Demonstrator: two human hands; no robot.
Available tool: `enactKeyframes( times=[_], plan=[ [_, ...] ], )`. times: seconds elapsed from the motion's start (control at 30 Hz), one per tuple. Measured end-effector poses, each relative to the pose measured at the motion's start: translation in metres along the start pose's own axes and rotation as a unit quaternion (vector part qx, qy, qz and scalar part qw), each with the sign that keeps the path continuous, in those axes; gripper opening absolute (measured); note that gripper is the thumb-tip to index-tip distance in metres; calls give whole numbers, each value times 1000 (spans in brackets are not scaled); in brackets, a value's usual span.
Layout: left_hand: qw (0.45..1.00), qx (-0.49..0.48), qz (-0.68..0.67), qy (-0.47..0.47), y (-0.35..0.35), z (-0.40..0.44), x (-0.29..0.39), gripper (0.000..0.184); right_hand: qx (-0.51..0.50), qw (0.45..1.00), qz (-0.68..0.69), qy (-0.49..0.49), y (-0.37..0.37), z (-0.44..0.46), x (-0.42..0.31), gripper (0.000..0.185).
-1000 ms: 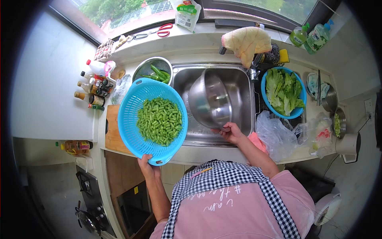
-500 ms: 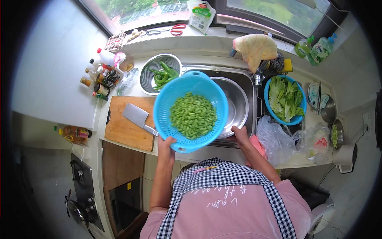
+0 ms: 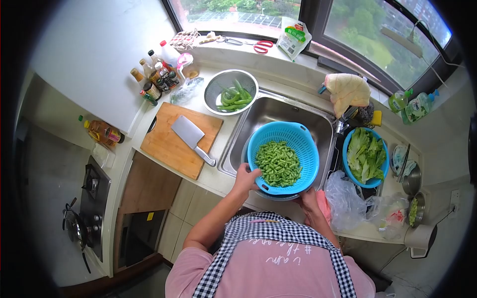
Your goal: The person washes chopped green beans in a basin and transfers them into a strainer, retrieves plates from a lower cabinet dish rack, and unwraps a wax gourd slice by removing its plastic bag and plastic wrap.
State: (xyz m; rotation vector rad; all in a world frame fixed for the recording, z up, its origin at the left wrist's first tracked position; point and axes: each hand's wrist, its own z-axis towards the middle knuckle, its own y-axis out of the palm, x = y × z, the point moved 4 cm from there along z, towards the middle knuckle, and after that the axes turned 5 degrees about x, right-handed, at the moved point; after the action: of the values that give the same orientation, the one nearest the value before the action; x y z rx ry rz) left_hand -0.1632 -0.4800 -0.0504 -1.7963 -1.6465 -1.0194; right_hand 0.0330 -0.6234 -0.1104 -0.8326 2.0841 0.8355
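Observation:
A blue plastic colander (image 3: 309, 146) filled with cut green bean pieces (image 3: 279, 165) is over the sink. Beneath it sits a metal basin (image 3: 280, 197), mostly covered, with only a little of its rim showing. My left hand (image 3: 246, 179) grips the colander's near left edge, thumb over the rim. At the near right, my right hand (image 3: 310, 202) is closed at the basin's rim; its fingertips are partly hidden under the colander. Whether the colander rests on the basin or hangs just above it, I cannot tell.
Left of the sink (image 3: 278, 105), a cleaver (image 3: 188, 133) lies on a wooden cutting board (image 3: 161, 141). Behind it is a metal strainer with green peppers (image 3: 236, 97). To the right are a blue basket of lettuce (image 3: 365, 154) and plastic bags (image 3: 343, 196).
The colander has moved right, from beside the cutting board to over the metal basin, with my left hand on it. My right hand stays by the basin. The camera view has shifted.

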Motion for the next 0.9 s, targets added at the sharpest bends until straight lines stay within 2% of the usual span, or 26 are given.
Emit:
enactKeyframes(
  times=[0.07, 0.17, 0.2, 0.33, 0.43, 0.47, 0.57, 0.63, 0.77, 0.9],
  plan=[
    [1000, 19, 4, 5, 6, -5, 0, 43, 11, 1000, -4, 23, -7, -2, 6, 46],
    [998, -8, 62, 12, 13, -7, 0, 38, 14, 999, 29, 23, -14, -4, 9, 42],
    [996, -9, 89, 30, 18, -11, 4, 29, 31, 999, 28, 31, -13, -8, 3, 38],
    [991, -77, 105, 23, 30, -11, 6, 22, 27, 998, 59, 2, -25, -10, 2, 35],
    [973, -111, 188, 71, 38, -18, 11, 22, 24, 997, 74, -8, -28, -19, -7, 34],
    [973, -114, 178, 87, 40, -20, 12, 20, 25, 997, 79, -9, -28, -23, -11, 34],
    [939, -102, 298, 141, 48, -45, 31, 18, 33, 994, 97, -27, -28, -36, -24, 34],
    [940, -64, 285, 178, 42, -49, 36, 16, 38, 991, 114, -57, -30, -40, -29, 35],
    [945, -15, 263, 196, 32, -54, 52, 15, 90, 974, -2, -206, -54, -26, -16, 39],
    [948, -10, 205, 242, 22, -41, 38, 15, 119, 987, 21, -110, -69, -34, -21, 42]
  ],
)
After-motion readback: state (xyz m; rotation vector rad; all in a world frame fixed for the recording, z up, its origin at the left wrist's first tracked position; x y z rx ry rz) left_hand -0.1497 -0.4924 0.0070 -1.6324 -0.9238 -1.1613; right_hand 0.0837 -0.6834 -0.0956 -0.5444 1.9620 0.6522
